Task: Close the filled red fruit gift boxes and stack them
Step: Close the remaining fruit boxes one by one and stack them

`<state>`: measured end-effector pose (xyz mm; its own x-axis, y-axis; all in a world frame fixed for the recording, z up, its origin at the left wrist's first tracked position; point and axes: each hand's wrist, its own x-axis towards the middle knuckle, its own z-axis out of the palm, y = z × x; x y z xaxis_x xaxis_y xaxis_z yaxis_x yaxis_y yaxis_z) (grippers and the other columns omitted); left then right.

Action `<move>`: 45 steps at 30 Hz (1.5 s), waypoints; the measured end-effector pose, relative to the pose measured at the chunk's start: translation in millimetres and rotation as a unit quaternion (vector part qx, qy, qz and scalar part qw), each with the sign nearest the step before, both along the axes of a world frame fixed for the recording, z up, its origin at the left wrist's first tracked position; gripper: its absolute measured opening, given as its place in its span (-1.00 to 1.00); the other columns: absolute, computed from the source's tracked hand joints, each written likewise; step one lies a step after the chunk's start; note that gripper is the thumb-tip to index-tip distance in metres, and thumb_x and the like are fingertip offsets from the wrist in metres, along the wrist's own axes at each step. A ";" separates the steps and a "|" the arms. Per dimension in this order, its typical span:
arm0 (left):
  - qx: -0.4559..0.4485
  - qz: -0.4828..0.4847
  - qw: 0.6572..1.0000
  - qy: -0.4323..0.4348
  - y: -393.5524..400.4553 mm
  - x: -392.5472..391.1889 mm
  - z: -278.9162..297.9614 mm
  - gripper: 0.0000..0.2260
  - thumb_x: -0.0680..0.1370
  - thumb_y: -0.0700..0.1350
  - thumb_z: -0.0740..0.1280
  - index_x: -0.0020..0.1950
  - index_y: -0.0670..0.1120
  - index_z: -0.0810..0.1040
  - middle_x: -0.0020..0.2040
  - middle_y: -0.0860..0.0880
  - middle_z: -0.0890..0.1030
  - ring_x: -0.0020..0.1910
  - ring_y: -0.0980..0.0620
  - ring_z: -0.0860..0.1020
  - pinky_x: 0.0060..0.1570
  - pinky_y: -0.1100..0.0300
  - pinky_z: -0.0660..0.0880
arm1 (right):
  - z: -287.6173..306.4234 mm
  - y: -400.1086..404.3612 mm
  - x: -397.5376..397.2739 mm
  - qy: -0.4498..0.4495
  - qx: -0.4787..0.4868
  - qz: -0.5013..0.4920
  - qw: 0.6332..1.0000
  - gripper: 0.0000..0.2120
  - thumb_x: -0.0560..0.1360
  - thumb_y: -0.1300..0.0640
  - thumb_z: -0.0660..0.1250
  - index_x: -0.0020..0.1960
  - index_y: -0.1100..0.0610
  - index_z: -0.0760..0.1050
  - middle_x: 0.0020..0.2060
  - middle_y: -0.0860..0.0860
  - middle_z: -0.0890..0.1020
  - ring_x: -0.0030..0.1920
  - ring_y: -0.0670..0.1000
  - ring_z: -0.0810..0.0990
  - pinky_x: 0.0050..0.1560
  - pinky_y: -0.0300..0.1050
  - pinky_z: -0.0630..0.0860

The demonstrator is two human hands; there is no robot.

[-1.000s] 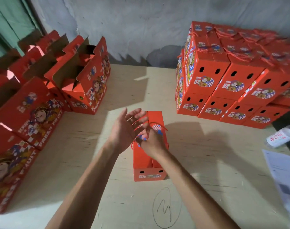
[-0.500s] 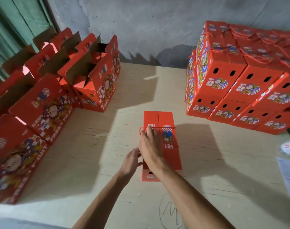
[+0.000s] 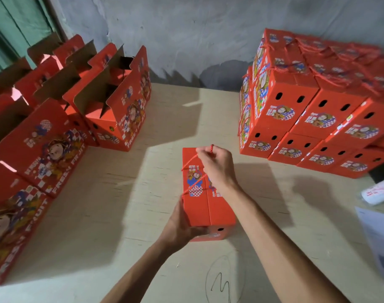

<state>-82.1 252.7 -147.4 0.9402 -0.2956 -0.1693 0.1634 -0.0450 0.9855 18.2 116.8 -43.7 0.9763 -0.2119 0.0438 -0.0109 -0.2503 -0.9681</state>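
- closed red fruit gift box (image 3: 199,206), rectangular glossy cardboard with a centre seam on the lid, is seen at mid surface (image 3: 142,226), long side running away from the camera
- twisted red cord handle (image 3: 192,159) is pinched by the right hand (image 3: 217,167) above the far end of the box; cord is looped over the fingers, drawn taut and slanted down to the left lid edge
- right grip: narrow, curled on the cord
- near left corner of the box is gripped by the left hand (image 3: 182,224), fingers wrapped under the front end panel; oval vent hole (image 3: 220,229) shown there
- left grip: closed round the box corner
- open boxes (image 3: 112,101) are lined up far left, flaps upright, plain brown corrugated inner faces shown, cartoon print and "FRESH FRUIT" lettering on the sides
- stack of closed boxes (image 3: 307,119) is placed far right against the rough grey wall (image 3: 186,29), two layers high, paired oval holes on each end face
- surface is pale wood grain, with a pen scribble inside a drawn oval (image 3: 219,285) near the front edge
- white papers (image 3: 381,241) and a blurred white plastic item (image 3: 378,193) are seen at the right edge
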 end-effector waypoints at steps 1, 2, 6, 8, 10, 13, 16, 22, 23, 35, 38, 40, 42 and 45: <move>0.011 0.007 1.000 -0.007 -3.0 7.4 2.2 -0.09 0.27 -0.25 0.68 0.47 0.10 0.29 0.30 0.03 0.61 0.25 0.04 0.62 0.09 0.06 0.64 | 5.9 -11.7 8.1 -0.001 -0.008 -0.005 1.000 -0.83 0.53 0.13 0.38 -0.22 0.13 0.64 -0.46 -0.17 0.52 -0.39 -0.12 0.43 -0.25 -0.10 0.42; 0.025 0.018 0.999 -0.009 -7.0 16.9 4.6 -0.13 0.27 -0.24 0.68 0.44 0.15 0.33 0.25 0.08 0.64 0.19 0.10 0.64 0.03 0.15 0.64 | 9.4 -20.9 13.6 -0.004 -0.032 -0.004 0.999 -0.86 0.54 0.12 0.38 -0.14 0.14 0.67 -0.42 -0.18 0.55 -0.40 -0.15 0.44 -0.25 -0.14 0.42; 0.044 0.064 0.997 0.011 -27.7 66.1 8.6 -0.24 0.29 -0.28 0.67 0.33 0.19 0.42 0.01 0.22 0.71 -0.06 0.26 0.68 -0.23 0.41 0.55 | -1.7 -36.5 17.1 -0.003 -0.217 0.054 0.975 -0.77 0.59 0.10 0.33 0.20 0.12 0.62 -0.16 -0.14 0.67 -0.25 -0.17 0.62 -0.21 -0.17 0.53; 0.046 0.081 0.996 0.011 -37.6 93.5 7.8 -0.25 0.31 -0.27 0.66 0.38 0.14 0.44 -0.04 0.23 0.72 -0.11 0.25 0.69 -0.24 0.42 0.54 | -18.7 -44.5 17.9 -0.044 -0.348 0.066 0.934 -0.80 0.60 0.10 0.29 0.15 0.14 0.60 0.01 -0.01 0.69 -0.05 0.05 0.67 -0.05 -0.04 0.57; 0.060 0.086 0.995 0.000 -47.5 124.1 6.7 -0.32 0.36 -0.27 0.63 0.40 0.08 0.48 -0.04 0.20 0.73 -0.11 0.24 0.70 -0.20 0.41 0.54 | -36.9 -52.7 24.7 -0.053 -0.459 0.071 0.884 -0.71 0.59 0.05 0.28 0.24 0.13 0.58 0.10 0.05 0.63 0.08 0.14 0.61 0.13 0.02 0.52; 0.070 0.081 0.994 -0.001 -59.8 172.6 3.8 -0.42 0.48 -0.32 0.45 0.45 0.02 0.47 -0.01 0.18 0.72 -0.10 0.28 0.68 -0.17 0.43 0.52 | -60.4 -60.5 45.3 -0.051 -0.569 0.066 0.818 -0.63 0.58 -0.11 0.29 0.25 0.09 0.57 0.07 0.08 0.56 0.12 0.15 0.54 0.22 0.09 0.45; 0.097 0.065 0.993 -0.008 -72.4 221.0 -0.7 -0.41 0.49 -0.30 0.39 0.46 0.11 0.44 0.05 0.13 0.73 -0.08 0.26 0.68 -0.17 0.42 0.52 | -70.8 -73.2 81.0 -0.062 -0.574 0.036 0.815 -0.60 0.57 -0.18 0.30 0.20 0.10 0.59 0.08 0.09 0.57 0.13 0.15 0.53 0.21 0.12 0.50; 0.157 0.044 0.986 -0.021 -107.4 327.1 -1.3 -0.42 0.47 -0.16 0.33 0.47 0.20 0.41 0.00 0.10 0.72 -0.11 0.08 0.68 -0.12 0.18 0.56 | -74.9 -98.7 180.4 -0.016 -0.587 0.027 0.809 -0.53 0.63 -0.16 0.23 0.37 0.13 0.53 0.29 0.12 0.55 0.23 0.17 0.51 0.31 0.15 0.45; 0.129 0.038 0.991 -0.026 -114.2 345.6 -1.9 -0.43 0.45 -0.15 0.33 0.46 0.14 0.43 0.01 0.07 0.72 -0.10 0.07 0.68 -0.11 0.16 0.58 | -74.9 -105.0 199.6 -0.005 -0.593 0.030 0.805 -0.52 0.64 -0.17 0.19 0.40 0.13 0.50 0.31 0.11 0.52 0.25 0.16 0.48 0.32 0.13 0.43; 0.173 0.010 0.982 -0.078 -196.5 554.9 -26.9 -0.52 0.64 -0.07 0.30 0.56 0.08 0.33 0.32 0.00 0.62 0.24 -0.06 0.61 0.26 0.06 0.54 | -79.2 -156.9 398.4 0.097 -0.632 -0.032 0.769 -0.52 0.65 -0.02 0.15 0.48 0.21 0.36 0.31 0.15 0.44 0.29 0.19 0.42 0.23 0.14 0.46; 0.181 0.010 0.980 -0.087 -205.0 584.9 -28.1 -0.46 0.54 0.02 0.25 0.54 0.08 0.36 0.26 -0.01 0.65 0.17 -0.04 0.62 0.17 0.14 0.53 | -83.4 -156.9 429.3 0.121 -0.630 -0.047 0.766 -0.52 0.64 0.08 0.14 0.50 0.26 0.33 0.34 0.19 0.43 0.30 0.23 0.43 0.31 0.15 0.37; 0.188 0.007 0.978 -0.095 -209.7 596.0 -27.4 -0.39 0.43 0.05 0.18 0.51 0.08 0.39 0.15 -0.09 0.69 0.09 -0.16 0.64 0.12 0.03 0.57 | -88.2 -157.9 444.0 0.135 -0.633 -0.050 0.761 -0.51 0.62 0.15 0.12 0.52 0.30 0.27 0.38 0.24 0.40 0.35 0.29 0.40 0.39 0.18 0.29; 0.177 0.006 0.980 -0.094 -213.7 601.7 -27.8 -0.40 0.44 0.05 0.19 0.51 0.07 0.39 0.13 -0.12 0.69 0.10 -0.22 0.63 0.13 -0.02 0.57 | -91.8 -163.6 454.0 0.129 -0.632 -0.039 0.763 -0.48 0.61 0.13 0.14 0.53 0.31 0.24 0.39 0.25 0.39 0.38 0.30 0.37 0.44 0.19 0.25; 0.183 0.010 0.978 -0.102 -219.4 617.9 -29.2 -0.51 0.58 -0.07 0.31 0.51 0.09 0.38 0.17 -0.03 0.69 0.11 -0.13 0.65 0.08 0.11 0.55 | -94.5 -176.5 468.9 0.103 -0.627 -0.029 0.772 -0.46 0.61 0.05 0.17 0.52 0.26 0.23 0.39 0.21 0.39 0.39 0.25 0.36 0.45 0.16 0.26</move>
<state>535.7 33.4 -176.6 0.9704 -0.2316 -0.0691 -0.0300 -0.3991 0.9164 487.1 -59.7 -138.1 0.9803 -0.1728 0.0958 -0.1789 -0.9821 0.0589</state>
